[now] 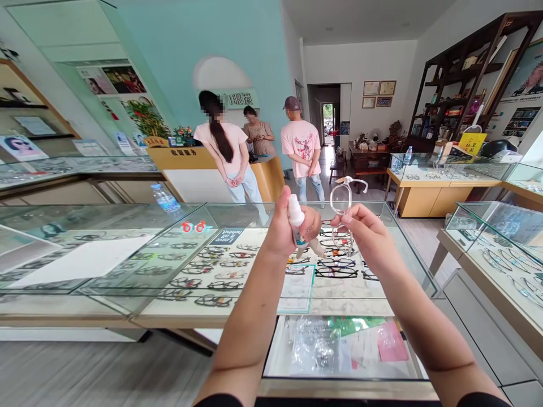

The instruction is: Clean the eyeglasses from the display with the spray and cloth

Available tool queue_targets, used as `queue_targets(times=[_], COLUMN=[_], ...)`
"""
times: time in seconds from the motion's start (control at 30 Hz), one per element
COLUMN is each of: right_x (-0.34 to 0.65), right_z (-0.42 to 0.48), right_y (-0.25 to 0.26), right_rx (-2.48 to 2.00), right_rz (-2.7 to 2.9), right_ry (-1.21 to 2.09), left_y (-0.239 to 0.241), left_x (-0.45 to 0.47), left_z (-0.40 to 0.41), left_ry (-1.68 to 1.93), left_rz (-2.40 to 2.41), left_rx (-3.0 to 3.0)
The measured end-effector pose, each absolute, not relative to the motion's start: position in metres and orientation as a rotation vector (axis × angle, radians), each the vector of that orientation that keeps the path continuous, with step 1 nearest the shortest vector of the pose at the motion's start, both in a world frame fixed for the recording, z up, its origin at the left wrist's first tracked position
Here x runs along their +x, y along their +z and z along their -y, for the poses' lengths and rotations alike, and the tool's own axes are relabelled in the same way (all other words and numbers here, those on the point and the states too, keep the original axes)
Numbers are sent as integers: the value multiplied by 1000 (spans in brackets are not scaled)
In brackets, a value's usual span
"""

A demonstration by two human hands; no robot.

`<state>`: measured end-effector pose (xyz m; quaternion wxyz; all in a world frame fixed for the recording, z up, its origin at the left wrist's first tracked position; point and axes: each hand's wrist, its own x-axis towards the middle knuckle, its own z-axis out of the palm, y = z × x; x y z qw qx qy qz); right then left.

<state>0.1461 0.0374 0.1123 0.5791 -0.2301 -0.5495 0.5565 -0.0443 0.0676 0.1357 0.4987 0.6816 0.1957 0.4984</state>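
My left hand (278, 230) is wrapped round a small white spray bottle (295, 213), held nearly upright above the glass counter. A pale cloth (316, 249) hangs below the fingers of that hand. To the right, my right hand (370, 233) pinches a pair of clear-framed eyeglasses (331, 199) near the middle. The glasses are turned on end, one lens above the fingers and the other below, partly hidden. Bottle and glasses are apart. Under both hands, rows of spectacle frames (336, 272) lie inside the glass display case (254, 308).
An open drawer (339, 385) with plastic packets juts out below the counter. A white sheet (91, 257) and a water bottle (165, 198) rest on the counter's left side. Red round glasses (194, 227) stand nearby. Three people are beyond; another display case (500, 249) stands right.
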Motion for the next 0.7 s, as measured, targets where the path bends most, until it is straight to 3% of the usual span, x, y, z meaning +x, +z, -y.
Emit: queue_targets(times=[0.27, 0.7], right_x=[139, 138], right_z=[-32, -31], right_y=[111, 115], right_rx=[-552, -483], right_rz=[1303, 1233], right_ry=[1391, 1493], left_y=[126, 123], left_x=[-40, -42], left_z=[-66, -65], left_ry=[1577, 1433], left_rz=[-886, -933], left_rx=[1822, 1922])
